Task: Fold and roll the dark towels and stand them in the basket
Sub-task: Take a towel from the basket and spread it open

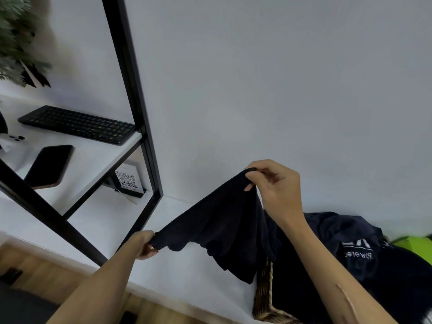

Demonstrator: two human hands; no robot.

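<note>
Stretching between two raised hands, a dark towel [224,220] is held in the air above the wicker basket [265,298], its loose lower edge hanging down to the basket's near-left rim. One corner is pinched by the right hand [278,190], thumb and forefinger closed tightly on the cloth while the other fingers are curled loosely beneath; this corner is carried highest, up and just left of the basket. The opposite corner is gripped by the left hand [143,245], whose fingers are wrapped fully round a bunched end, well to the left of the basket and lower. More dark cloth [364,249] with white lettering is piled in the basket, and something bright green [416,247] is seen at its far right. Left of the basket, a black keyboard [77,125] and a phone [48,166] are laid on a white shelf [93,157] in a black frame [131,90].
</note>
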